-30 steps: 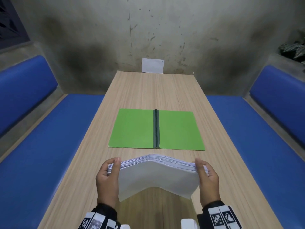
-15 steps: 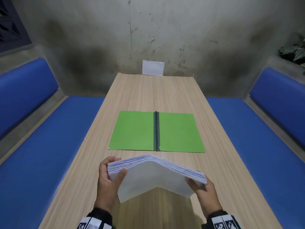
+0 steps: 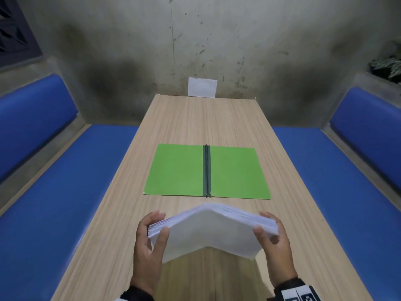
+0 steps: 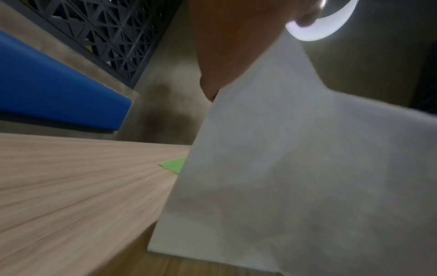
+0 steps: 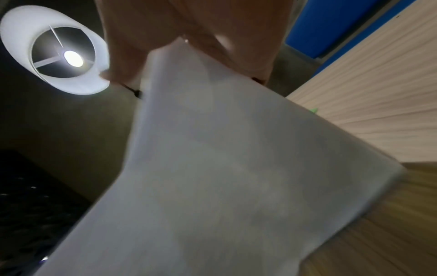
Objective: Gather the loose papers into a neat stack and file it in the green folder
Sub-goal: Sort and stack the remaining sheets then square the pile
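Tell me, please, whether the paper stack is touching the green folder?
Apart. The head view shows a strip of bare table between the folder and the stack, which both hands hold.

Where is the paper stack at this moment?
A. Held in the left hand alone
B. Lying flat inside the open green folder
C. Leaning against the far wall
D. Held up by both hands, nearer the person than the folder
D: the paper stack is gripped at its ends by the left hand and right hand, arched, while the open green folder lies bare on the table.
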{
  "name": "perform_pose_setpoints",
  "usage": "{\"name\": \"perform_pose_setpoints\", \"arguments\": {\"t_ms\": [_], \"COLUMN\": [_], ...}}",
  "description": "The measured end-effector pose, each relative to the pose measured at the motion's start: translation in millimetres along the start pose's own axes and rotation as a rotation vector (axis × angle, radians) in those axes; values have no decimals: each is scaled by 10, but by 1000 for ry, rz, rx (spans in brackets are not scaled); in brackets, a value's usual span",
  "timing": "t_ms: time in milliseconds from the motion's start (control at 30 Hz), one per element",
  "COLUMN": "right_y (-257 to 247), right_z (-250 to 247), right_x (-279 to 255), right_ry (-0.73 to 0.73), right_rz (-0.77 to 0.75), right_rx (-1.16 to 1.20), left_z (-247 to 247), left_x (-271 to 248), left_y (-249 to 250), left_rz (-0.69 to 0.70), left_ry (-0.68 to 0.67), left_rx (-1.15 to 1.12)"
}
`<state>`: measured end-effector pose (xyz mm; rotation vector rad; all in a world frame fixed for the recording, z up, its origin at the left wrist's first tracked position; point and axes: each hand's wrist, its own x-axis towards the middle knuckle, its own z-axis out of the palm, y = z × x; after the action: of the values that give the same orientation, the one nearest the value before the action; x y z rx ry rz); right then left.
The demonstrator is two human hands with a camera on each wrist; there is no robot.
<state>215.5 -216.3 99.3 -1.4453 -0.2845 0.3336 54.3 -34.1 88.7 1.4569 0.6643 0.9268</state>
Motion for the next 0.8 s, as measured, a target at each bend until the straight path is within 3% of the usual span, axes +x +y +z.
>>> {"name": "perform_pose_setpoints", "arguments": {"t_ms": [233,400,600,800], "right_y": [59,71,152,139], "right_z": [73,99,50,-14], "right_x": [88,142,53,110], "right_ry": [171,187,-51,43], "right_rz": [134,127,40,51], "right_rx": [50,67,-116,-145], "left_z": [106,174,162,168], "left_x": [86,161,158,254], "left_y": [-51,-38,-14,84], "left_rz": [-127,-166,-164,-182], "left_ry": [131,176,-5,-6], "left_rx": [3,15,82,92]}}
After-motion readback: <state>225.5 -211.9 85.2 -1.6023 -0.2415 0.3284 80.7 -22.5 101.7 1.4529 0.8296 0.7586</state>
